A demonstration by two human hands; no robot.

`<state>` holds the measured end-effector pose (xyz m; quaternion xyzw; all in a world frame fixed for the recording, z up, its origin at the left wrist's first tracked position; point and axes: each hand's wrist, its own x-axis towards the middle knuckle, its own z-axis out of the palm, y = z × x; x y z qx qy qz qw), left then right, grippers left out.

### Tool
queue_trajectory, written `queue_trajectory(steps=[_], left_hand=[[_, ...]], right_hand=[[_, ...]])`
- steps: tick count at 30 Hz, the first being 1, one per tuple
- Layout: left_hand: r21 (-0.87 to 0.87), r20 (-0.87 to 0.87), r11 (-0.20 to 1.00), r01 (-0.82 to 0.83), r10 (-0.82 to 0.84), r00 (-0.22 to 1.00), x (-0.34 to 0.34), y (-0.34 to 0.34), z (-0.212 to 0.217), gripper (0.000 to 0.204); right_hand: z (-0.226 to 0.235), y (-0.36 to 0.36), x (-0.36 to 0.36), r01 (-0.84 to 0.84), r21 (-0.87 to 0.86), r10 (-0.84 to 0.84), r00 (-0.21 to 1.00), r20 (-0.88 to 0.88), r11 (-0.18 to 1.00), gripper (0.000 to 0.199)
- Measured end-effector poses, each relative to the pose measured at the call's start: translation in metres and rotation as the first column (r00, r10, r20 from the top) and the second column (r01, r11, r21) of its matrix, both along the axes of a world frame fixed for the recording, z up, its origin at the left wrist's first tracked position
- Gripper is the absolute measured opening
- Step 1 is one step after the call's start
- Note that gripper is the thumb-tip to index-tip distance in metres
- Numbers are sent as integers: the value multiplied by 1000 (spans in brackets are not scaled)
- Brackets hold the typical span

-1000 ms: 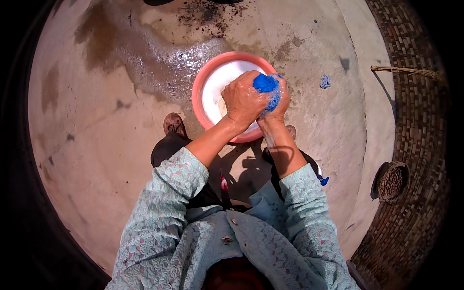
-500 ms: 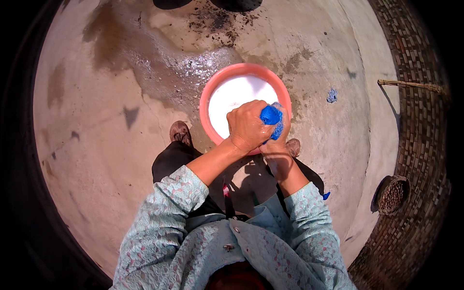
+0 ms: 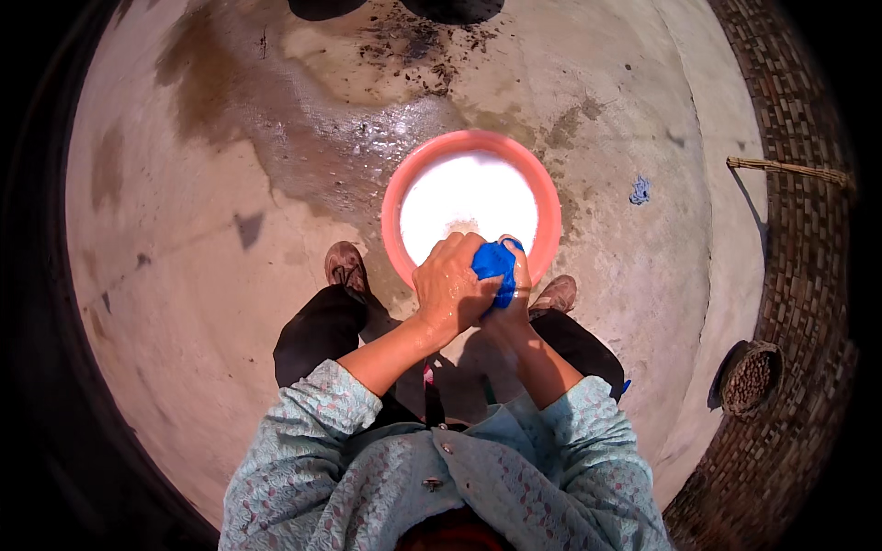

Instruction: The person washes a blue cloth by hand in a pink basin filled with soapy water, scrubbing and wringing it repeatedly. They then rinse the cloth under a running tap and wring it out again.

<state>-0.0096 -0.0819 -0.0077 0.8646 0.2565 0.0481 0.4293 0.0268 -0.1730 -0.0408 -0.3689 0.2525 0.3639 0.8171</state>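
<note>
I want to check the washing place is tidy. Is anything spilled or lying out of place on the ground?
Yes. A wet patch spreads over the concrete floor behind the pink basin, with dark debris at its far edge. A small blue scrap lies alone right of the basin. Both hands squeeze a blue cloth.

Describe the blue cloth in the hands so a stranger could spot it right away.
Start at the round pink basin of white water on the wet concrete floor. At its near rim, the left hand and right hand squeeze a bunched blue cloth. It is bright blue and bigger than the small pale blue scrap lying right of the basin.
</note>
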Motion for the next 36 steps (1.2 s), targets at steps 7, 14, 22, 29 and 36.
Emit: queue_trajectory(steps=[7, 14, 22, 29, 36], left_hand=[[-347, -37, 938, 20, -35, 999, -11, 27, 16, 69], [-502, -109, 850, 160, -246, 963, -15, 40, 34, 81], [-728, -194, 678, 100, -343, 919, -15, 49, -9, 77], [-772, -233, 631, 75, -391, 891, 6, 55, -32, 72], [-696, -355, 716, -55, -276, 893, 25, 42, -27, 66]], right_hand=[[22, 9, 16, -189, -57, 196, 968, 155, 980, 55], [-5, -16, 17, -215, 77, 222, 970, -103, 974, 52], [-39, -55, 12, -350, 47, 353, 934, -56, 935, 60], [-53, -52, 40, -334, 61, 339, 925, -173, 941, 62], [-46, -54, 42, -215, 43, 192, 744, -640, 976, 60]])
